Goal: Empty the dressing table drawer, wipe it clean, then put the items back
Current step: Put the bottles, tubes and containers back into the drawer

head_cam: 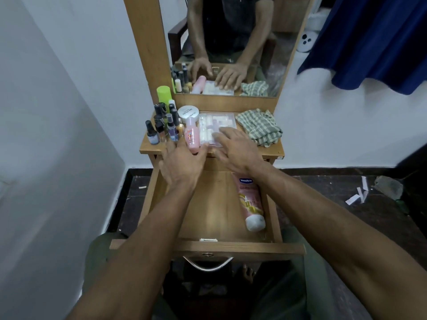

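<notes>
We have one head-worn wide-angle view, looking forward and steeply down from close above the open drawer toward the counter and mirror.

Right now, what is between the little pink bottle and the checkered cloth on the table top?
In the head view, a clear plastic case lies flat between the pink bottle and the checkered cloth. The right hand rests on its near edge.

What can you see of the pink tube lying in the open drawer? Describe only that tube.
The pink tube looks like soft plastic, with a blue logo near its far end, gold print along its body and a white cap nearest the camera. It lies flat against the drawer's right side. The right forearm crosses over its far end; contact is unclear.
</notes>
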